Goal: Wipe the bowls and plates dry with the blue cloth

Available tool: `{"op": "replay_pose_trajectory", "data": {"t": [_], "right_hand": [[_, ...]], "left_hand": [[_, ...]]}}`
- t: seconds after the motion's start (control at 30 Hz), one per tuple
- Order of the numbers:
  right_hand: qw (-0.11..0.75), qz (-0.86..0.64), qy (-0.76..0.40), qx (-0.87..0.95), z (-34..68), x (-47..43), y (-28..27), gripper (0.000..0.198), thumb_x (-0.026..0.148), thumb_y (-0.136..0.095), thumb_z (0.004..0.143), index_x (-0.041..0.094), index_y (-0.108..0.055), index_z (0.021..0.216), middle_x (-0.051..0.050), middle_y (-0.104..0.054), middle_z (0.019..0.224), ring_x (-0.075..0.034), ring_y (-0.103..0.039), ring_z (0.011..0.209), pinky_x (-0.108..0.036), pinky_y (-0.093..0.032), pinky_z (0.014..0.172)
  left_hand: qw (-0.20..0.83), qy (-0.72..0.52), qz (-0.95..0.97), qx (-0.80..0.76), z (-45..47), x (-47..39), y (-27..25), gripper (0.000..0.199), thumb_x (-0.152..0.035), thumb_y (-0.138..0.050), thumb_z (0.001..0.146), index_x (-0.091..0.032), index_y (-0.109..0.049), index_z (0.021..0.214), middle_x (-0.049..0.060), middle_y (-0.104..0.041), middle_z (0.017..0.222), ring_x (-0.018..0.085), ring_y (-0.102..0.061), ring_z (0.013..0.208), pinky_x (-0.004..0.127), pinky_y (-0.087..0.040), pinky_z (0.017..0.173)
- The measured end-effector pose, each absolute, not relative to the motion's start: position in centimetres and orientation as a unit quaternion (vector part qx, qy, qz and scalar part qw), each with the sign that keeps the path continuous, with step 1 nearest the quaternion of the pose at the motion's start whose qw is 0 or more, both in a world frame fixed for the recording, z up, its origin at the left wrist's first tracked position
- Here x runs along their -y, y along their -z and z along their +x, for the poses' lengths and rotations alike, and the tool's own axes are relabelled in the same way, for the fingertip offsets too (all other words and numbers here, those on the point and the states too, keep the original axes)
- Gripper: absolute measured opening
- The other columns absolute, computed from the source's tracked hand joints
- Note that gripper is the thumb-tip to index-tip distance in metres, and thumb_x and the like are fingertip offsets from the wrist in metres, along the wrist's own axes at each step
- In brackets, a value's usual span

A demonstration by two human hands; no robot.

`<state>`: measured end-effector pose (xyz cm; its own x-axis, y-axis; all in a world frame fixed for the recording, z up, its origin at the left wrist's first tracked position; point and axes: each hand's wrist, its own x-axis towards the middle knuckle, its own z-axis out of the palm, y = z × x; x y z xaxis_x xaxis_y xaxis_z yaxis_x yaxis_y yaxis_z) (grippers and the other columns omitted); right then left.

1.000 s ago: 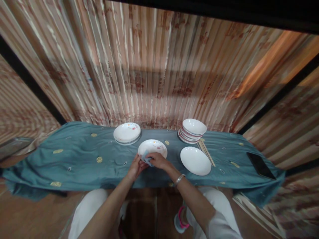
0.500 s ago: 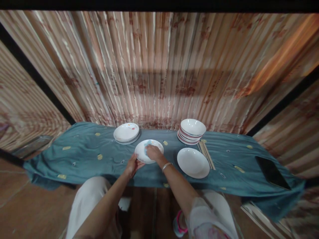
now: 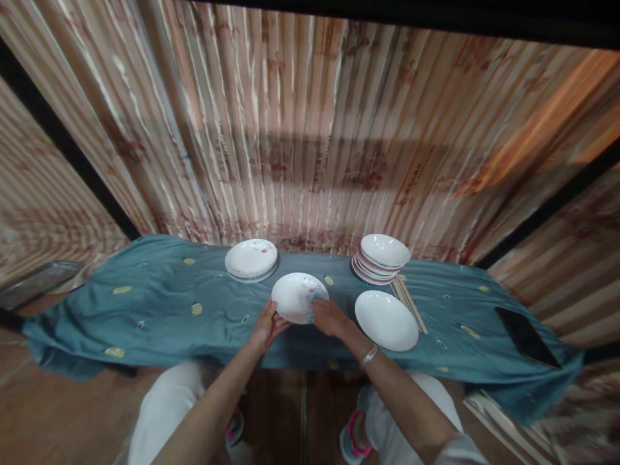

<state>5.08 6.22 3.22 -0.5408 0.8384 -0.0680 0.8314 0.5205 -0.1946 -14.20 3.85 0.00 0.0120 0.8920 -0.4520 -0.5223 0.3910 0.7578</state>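
A white plate (image 3: 293, 292) with a floral print on its right side is held tilted in front of me. My left hand (image 3: 269, 323) grips its lower left rim, thumb on top and fingers beneath. At the plate's right edge, my right hand (image 3: 330, 316) is closed on a light blue cloth (image 3: 316, 293), pressed against the inner surface. Most of the cloth is hidden under the fingers. Behind and to the left sits a short stack of similar plates (image 3: 251, 258). A plain white oval dish (image 3: 386, 319) lies just right of my right hand.
A stack of bowls and plates (image 3: 382, 257) stands at the back right, with wooden chopsticks (image 3: 409, 303) beside it. A flat black object like a tablet (image 3: 527, 336) lies at the right end. A teal patterned cloth (image 3: 169, 303) covers the table; a curtain (image 3: 300, 129) hangs behind.
My right hand has moved the cloth from the plate's middle to its right edge. My left hand keeps its hold on the rim. The view has shifted and tilted slightly.
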Motion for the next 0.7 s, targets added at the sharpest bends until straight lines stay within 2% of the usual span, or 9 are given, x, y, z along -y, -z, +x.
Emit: {"op": "replay_pose_trajectory", "data": {"t": [0.17,0.33,0.47,0.57,0.7], "right_hand": [[0.028,-0.47,-0.127,0.873,5.3,-4.3,-3.0,0.033,0.002,-0.049,0.085,0.008,-0.069,0.11,-0.018,-0.071,0.118,-0.027,-0.067,0.112,-0.039,-0.052,0.1],[0.08,-0.488,-0.165,0.854,4.8,-2.7,-3.0,0.041,-0.001,-0.045,0.083,0.014,-0.069,0.111,-0.012,-0.073,0.118,-0.025,-0.068,0.111,-0.039,-0.054,0.098],[0.104,-0.496,-0.177,0.844,4.1,-1.9,-2.6,0.045,-0.002,-0.043,0.083,0.015,-0.069,0.115,-0.012,-0.072,0.121,-0.025,-0.067,0.115,-0.039,-0.051,0.102],[0.126,-0.501,-0.193,0.834,3.7,-1.6,-2.1,0.047,0.0,-0.044,0.084,0.015,-0.066,0.123,-0.013,-0.068,0.13,-0.025,-0.065,0.121,-0.041,-0.049,0.106],[0.136,-0.506,-0.207,0.826,3.3,-1.1,-1.7,0.049,0.001,-0.045,0.085,0.014,-0.064,0.128,-0.014,-0.064,0.136,-0.025,-0.062,0.125,-0.04,-0.047,0.109]], "left_hand": [[0.697,-0.506,0.209,-0.463,-14.5,-3.9,0.1,0.054,-0.026,-0.047,0.099,-0.022,-0.033,0.151,0.011,-0.077,0.094,0.02,-0.074,0.07,0.033,-0.061,0.067],[0.725,-0.485,0.24,-0.426,-15.0,-4.3,0.6,0.049,-0.032,-0.051,0.097,-0.019,-0.044,0.144,0.013,-0.076,0.097,0.023,-0.074,0.077,0.036,-0.061,0.071],[0.742,-0.469,0.243,-0.414,-15.4,-4.5,0.8,0.051,-0.032,-0.053,0.096,-0.018,-0.044,0.144,0.014,-0.076,0.101,0.025,-0.075,0.082,0.038,-0.061,0.073],[0.751,-0.47,0.233,-0.4,-15.5,-4.6,0.9,0.055,-0.032,-0.058,0.094,-0.019,-0.044,0.145,0.013,-0.076,0.1,0.025,-0.075,0.079,0.038,-0.061,0.071],[0.756,-0.476,0.215,-0.395,-15.4,-4.7,0.9,0.056,-0.029,-0.059,0.093,-0.019,-0.045,0.146,0.01,-0.076,0.087,0.023,-0.073,0.07,0.036,-0.061,0.064]]}}
